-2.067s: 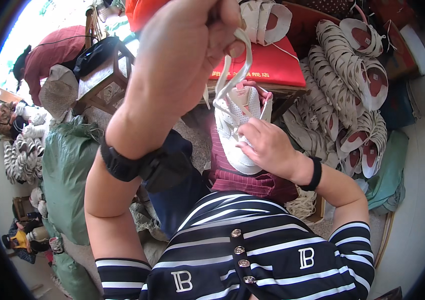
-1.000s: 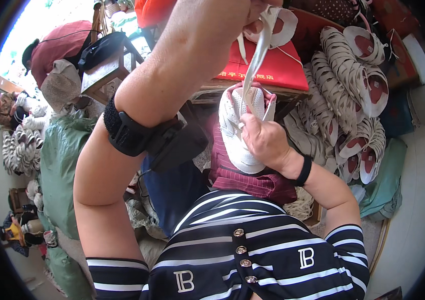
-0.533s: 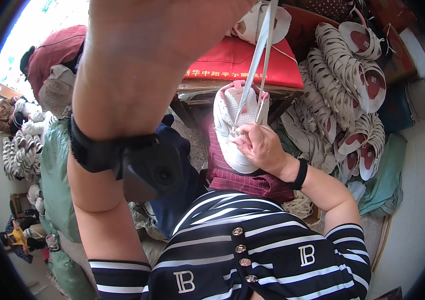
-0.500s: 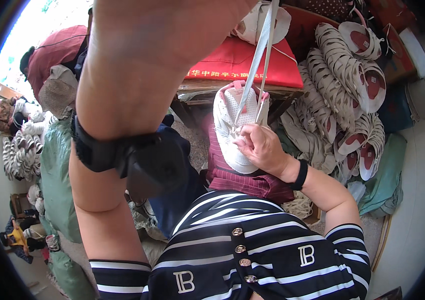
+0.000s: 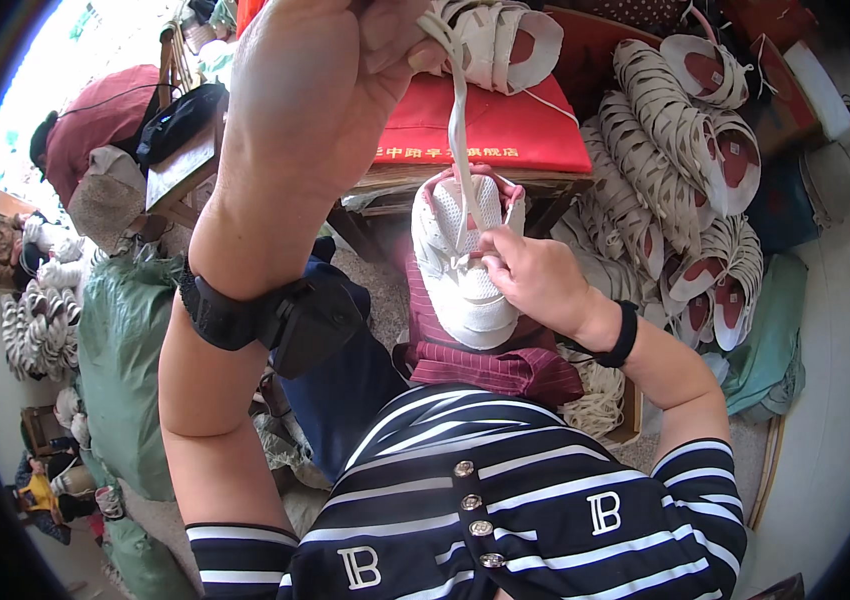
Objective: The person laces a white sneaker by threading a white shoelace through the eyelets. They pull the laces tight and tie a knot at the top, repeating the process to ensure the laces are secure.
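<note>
A white sneaker (image 5: pixel 480 318) with pink lining lies on dark red striped cloth (image 5: pixel 490 372) over my lap, its toe toward me. A pale shoelace (image 5: pixel 460 130) rises from the lower eyelets to my left hand (image 5: pixel 385 40). That hand is raised high at the top of the view, its fingers closed on the lace; the upper edge cuts off part of it. My right hand (image 5: pixel 550 288) grips the sneaker's right side. Its thumb and forefinger are pressed together by the lower eyelets, and its other fingers are partly hidden.
Beyond the sneaker, a red cover (image 5: pixel 485 125) lies on a small table, with a strappy white shoe upper (image 5: pixel 495 50) on it. Stacks of pale uppers (image 5: pixel 660 140) stand at the right. A box of laces (image 5: pixel 600 400) sits beside my right forearm; a green sack (image 5: pixel 125 370) stands left.
My left hand has drawn back lower into view, and the lace has gone from two taut strands to a slacker bend. My right hand stays by the eyelets.
</note>
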{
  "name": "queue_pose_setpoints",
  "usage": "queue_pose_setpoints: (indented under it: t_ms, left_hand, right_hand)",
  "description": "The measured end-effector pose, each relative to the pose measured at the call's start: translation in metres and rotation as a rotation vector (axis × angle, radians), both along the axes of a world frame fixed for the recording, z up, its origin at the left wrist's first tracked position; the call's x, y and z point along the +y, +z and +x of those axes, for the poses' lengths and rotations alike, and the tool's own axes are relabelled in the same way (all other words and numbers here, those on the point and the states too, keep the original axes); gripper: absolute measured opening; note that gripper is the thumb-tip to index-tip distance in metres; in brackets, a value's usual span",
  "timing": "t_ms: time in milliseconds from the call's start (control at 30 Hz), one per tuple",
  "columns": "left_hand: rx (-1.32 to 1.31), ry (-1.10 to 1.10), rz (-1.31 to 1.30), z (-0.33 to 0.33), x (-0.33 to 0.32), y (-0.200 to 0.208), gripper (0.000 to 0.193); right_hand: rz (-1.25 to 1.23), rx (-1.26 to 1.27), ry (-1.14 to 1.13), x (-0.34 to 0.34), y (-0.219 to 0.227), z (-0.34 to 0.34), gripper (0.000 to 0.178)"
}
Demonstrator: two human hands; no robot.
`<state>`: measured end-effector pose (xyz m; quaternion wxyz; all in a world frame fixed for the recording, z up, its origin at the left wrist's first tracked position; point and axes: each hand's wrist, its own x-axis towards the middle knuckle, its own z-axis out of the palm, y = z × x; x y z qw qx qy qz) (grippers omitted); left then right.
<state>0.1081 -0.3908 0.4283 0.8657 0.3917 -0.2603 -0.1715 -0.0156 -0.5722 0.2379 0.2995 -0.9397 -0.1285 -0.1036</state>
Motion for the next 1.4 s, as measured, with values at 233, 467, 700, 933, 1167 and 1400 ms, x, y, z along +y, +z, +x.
queue_pose_setpoints:
  t_ms: [233, 467, 700, 933, 1167, 1400]
  left_hand:
    - [-0.007, 0.054, 0.058, 0.0, 0.006, -0.004, 0.039]
    - [0.0, -0.007, 0.069, 0.008, 0.002, 0.008, 0.039]
    - [-0.163, -0.52, -0.338, 0.035, 0.02, 0.036, 0.037]
    - [-0.394, -0.571, -0.32, 0.03, 0.015, 0.027, 0.039]
    - [-0.103, -0.008, -0.053, 0.01, 0.057, 0.0, 0.03]
    - [0.321, 0.336, -0.034, 0.059, 0.188, -0.081, 0.022]
  right_hand:
    - [-0.117, -0.073, 0.113, -0.008, 0.004, 0.008, 0.018]
    - [-0.213, -0.317, 0.249, -0.003, 0.001, -0.021, 0.019]
    - [-0.027, -0.233, 0.33, -0.003, -0.008, -0.023, 0.019]
    - [0.967, 0.177, 0.102, -0.033, 0.003, 0.042, 0.029]
    - [1.252, 0.604, 0.39, 0.003, 0.033, 0.074, 0.049]
    - [1.54, 0.515, 0.232, -0.056, 0.032, 0.061, 0.03]
